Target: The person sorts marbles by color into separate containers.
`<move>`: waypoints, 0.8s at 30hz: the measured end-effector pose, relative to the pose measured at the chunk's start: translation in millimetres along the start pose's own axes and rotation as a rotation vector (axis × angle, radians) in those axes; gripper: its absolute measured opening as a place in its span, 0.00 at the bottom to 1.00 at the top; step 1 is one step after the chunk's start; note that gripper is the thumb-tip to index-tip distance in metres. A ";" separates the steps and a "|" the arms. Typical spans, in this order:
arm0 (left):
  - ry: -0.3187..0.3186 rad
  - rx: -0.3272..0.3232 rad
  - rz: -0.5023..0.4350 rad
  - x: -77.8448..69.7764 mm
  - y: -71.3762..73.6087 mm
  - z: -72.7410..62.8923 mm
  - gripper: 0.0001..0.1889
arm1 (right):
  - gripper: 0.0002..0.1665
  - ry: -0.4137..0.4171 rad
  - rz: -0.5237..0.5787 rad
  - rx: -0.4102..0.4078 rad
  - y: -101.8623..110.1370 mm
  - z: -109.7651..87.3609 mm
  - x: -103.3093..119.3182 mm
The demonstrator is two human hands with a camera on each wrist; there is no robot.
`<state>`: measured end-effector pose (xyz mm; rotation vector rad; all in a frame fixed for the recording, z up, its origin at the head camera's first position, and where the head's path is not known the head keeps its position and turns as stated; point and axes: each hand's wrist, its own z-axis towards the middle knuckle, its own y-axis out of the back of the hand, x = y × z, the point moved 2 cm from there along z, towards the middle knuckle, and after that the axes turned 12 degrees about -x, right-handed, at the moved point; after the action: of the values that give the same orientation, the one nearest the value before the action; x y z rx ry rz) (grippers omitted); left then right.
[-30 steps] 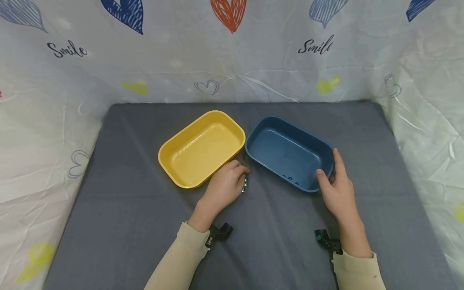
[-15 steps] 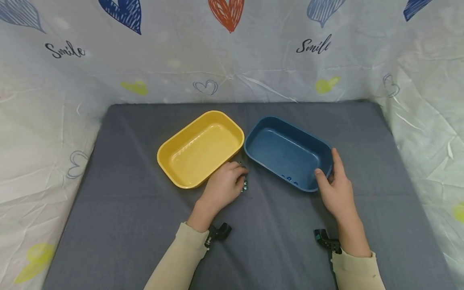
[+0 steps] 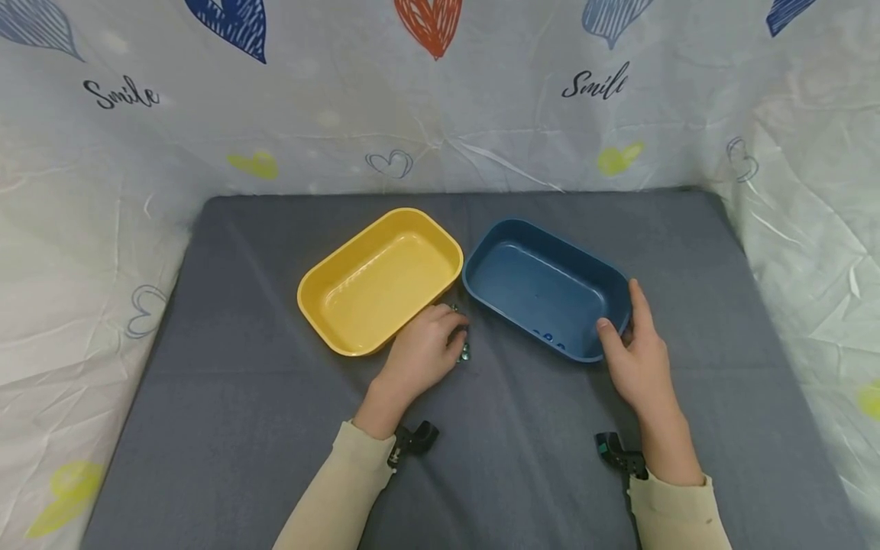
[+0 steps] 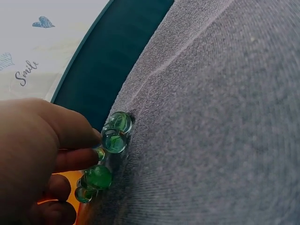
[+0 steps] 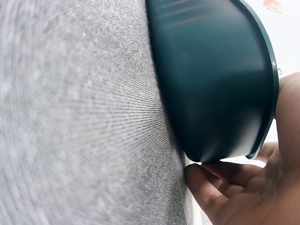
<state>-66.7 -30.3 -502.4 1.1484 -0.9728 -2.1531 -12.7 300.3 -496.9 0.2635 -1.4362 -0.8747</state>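
Green marbles (image 4: 114, 141) lie on grey cloth (image 3: 522, 451) at the bent fingers of my left hand (image 3: 422, 347), which hide some; whether I pinch one, I can't tell. Just beyond that hand stands the yellow tray (image 3: 378, 286). My right hand (image 3: 639, 363) grips the blue tray (image 3: 543, 279); blue marbles (image 3: 548, 337) left of its thumb are partly hidden by the near wall.

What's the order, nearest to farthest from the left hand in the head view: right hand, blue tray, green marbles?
1. Green marbles: at the left hand's fingertips.
2. Blue tray: to its right and a little ahead, with a gap.
3. Right hand: farthest right, at the tray's right end.
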 end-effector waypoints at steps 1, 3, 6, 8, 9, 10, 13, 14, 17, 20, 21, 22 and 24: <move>0.001 -0.003 -0.004 -0.4 0.4 0.2 0.07 | 0.47 0.000 0.000 0.000 0.0 0.0 0.1; -0.005 -0.010 -0.011 -0.7 0.5 0.3 0.07 | 0.47 0.000 0.002 -0.001 0.1 0.0 0.2; -0.009 -0.020 -0.025 -1.5 1.4 0.6 0.06 | 0.47 0.001 0.004 -0.001 0.2 0.1 0.6; -0.008 -0.028 -0.038 -1.3 1.4 0.4 0.06 | 0.47 -0.001 0.004 -0.001 0.4 0.1 0.7; -0.003 -0.031 -0.048 -1.1 1.6 0.3 0.06 | 0.47 -0.002 0.004 -0.001 0.5 0.1 0.7; 0.002 -0.034 -0.060 -0.9 1.7 0.5 0.06 | 0.46 -0.002 0.002 -0.002 0.5 0.3 0.8; 0.017 -0.045 -0.102 -0.1 1.8 0.5 0.06 | 0.47 -0.005 0.000 -0.003 0.7 0.7 0.7; 0.021 -0.047 -0.113 -0.1 2.0 0.6 0.06 | 0.46 -0.004 -0.001 -0.003 0.6 0.9 0.5; 0.032 -0.053 -0.141 -0.6 2.9 0.9 0.06 | 0.47 0.000 0.002 -0.005 0.3 1.1 -0.2; 0.037 -0.055 -0.166 -2.3 3.6 1.9 0.06 | 0.47 0.006 0.004 -0.004 0.2 1.1 -0.7; 0.038 -0.056 -0.175 -3.2 3.8 2.3 0.06 | 0.47 0.008 0.003 -0.004 0.2 1.2 -1.0; 0.040 -0.055 -0.186 -4.2 4.0 2.8 0.06 | 0.47 0.009 0.002 -0.003 0.2 1.2 -1.2; 0.041 -0.051 -0.212 -7.3 4.8 4.1 0.06 | 0.47 0.011 0.003 -0.002 0.3 1.4 -1.6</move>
<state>-65.9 -26.7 -493.5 1.3169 -0.8049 -2.2940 -13.7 302.1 -497.7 0.2641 -1.4256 -0.8709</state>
